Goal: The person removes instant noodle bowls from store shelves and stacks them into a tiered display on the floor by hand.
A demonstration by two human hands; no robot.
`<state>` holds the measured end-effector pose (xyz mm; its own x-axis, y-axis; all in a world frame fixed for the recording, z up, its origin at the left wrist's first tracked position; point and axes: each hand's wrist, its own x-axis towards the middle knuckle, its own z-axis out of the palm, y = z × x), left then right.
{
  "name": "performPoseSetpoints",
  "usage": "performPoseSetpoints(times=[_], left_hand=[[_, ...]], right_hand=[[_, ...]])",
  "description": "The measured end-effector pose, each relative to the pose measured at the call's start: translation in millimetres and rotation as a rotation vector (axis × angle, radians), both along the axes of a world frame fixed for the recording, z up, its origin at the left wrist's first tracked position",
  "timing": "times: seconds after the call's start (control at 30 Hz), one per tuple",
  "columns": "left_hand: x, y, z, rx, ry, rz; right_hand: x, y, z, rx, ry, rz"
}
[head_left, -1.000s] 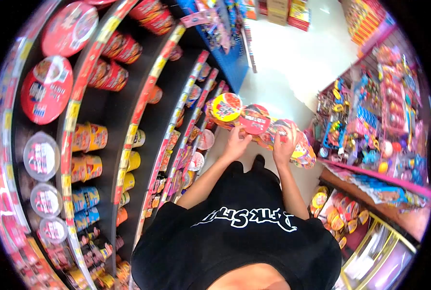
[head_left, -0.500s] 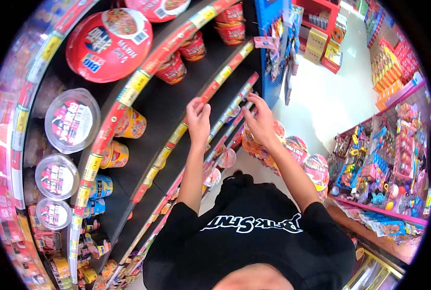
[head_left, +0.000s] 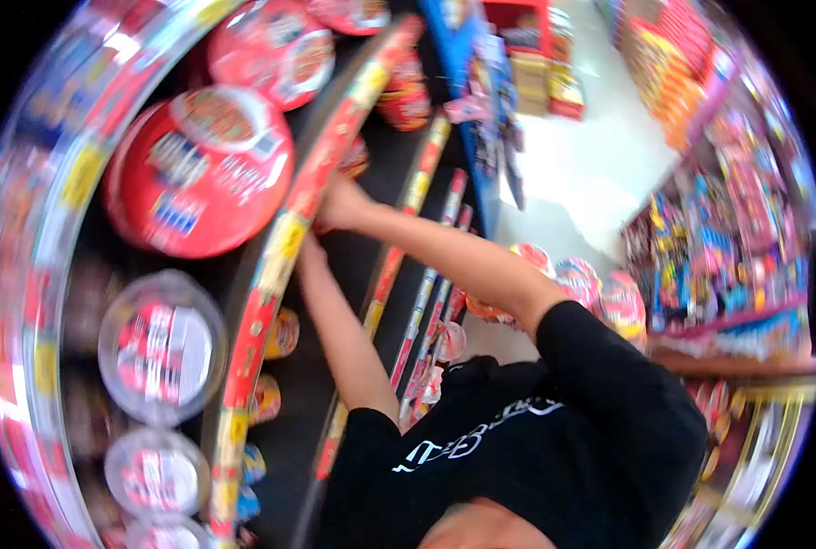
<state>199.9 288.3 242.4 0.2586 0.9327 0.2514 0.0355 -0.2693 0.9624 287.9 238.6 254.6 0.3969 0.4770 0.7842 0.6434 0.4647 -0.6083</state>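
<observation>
My right hand (head_left: 342,203) reaches left under the upper shelf's red-and-yellow price strip (head_left: 289,233), close to a red noodle cup (head_left: 355,157). Only the back of that hand and the wrist show. Below it, my left hand (head_left: 311,256) goes behind the same strip, and just the part by the wrist is seen. The fingers of both hands are hidden, so whatever they touch or hold cannot be made out. More red cups (head_left: 403,96) stand farther along this shelf. Above the strip lies a large red noodle bowl (head_left: 202,174).
Clear-lidded tubs (head_left: 163,348) line the upper shelf. Lower shelf edges (head_left: 417,188) run diagonally beneath my arms. A blue end panel (head_left: 467,110) closes the shelf. Across the aisle floor (head_left: 573,165) stands a rack of small colourful packets (head_left: 701,247). The view is blurred.
Both hands have moved from the lower shelf edges up and left, in behind the upper price strip. The view has swung, and the large red bowl appears lower.
</observation>
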Motion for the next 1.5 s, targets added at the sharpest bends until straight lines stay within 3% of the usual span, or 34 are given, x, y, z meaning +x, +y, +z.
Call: performPoseSetpoints(times=[0.03,0.07,0.13,0.17,0.2,0.27,0.63,0.73,0.83,0.87,1.03,1.1,1.2,1.23,1.5], left_hand=[[1,8,1,0.016,0.004,-0.045],[2,13,2,0.027,0.010,-0.087],[8,14,5,0.047,-0.015,-0.158],[11,11,5,0.048,-0.033,-0.187],[13,7,7,0.052,-0.062,-0.210],[12,-2,14,0.059,-0.127,-0.233],[4,-68,32,0.097,-0.386,-0.277],[6,-75,18,0.073,-0.534,-0.244],[7,-114,15,0.167,-0.469,-0.164],[11,-138,16,0.141,-0.459,-0.035],[22,-186,-28,0.202,-0.480,-0.101],[34,-234,-21,0.047,-0.495,-0.136],[49,-271,-41,-0.087,-0.462,-0.200],[54,-274,-54,-0.017,-0.349,-0.190],[77,-311,-127,-0.225,-0.110,-0.466]], right_hand=[[-5,6,2,0.033,-0.073,-0.104],[-6,15,0,-0.069,0.069,0.007],[-14,30,-5,-0.021,0.172,-0.004],[-16,62,-18,0.175,0.218,-0.103],[-18,43,-2,0.051,0.241,-0.058],[-22,20,17,0.078,0.328,-0.022],[-33,-23,1,-0.128,0.258,-0.139],[-36,-53,-3,-0.191,0.256,-0.154],[-39,-94,-6,0.015,0.286,-0.199],[-37,-109,-8,0.067,0.247,-0.240],[-27,-187,-25,0.135,0.292,-0.360],[-15,-218,-39,0.048,0.151,-0.462],[-5,-267,-52,-0.016,0.273,-0.558],[-2,-276,-63,-0.048,0.433,-0.536],[31,-353,-133,-0.221,0.496,-0.788]])
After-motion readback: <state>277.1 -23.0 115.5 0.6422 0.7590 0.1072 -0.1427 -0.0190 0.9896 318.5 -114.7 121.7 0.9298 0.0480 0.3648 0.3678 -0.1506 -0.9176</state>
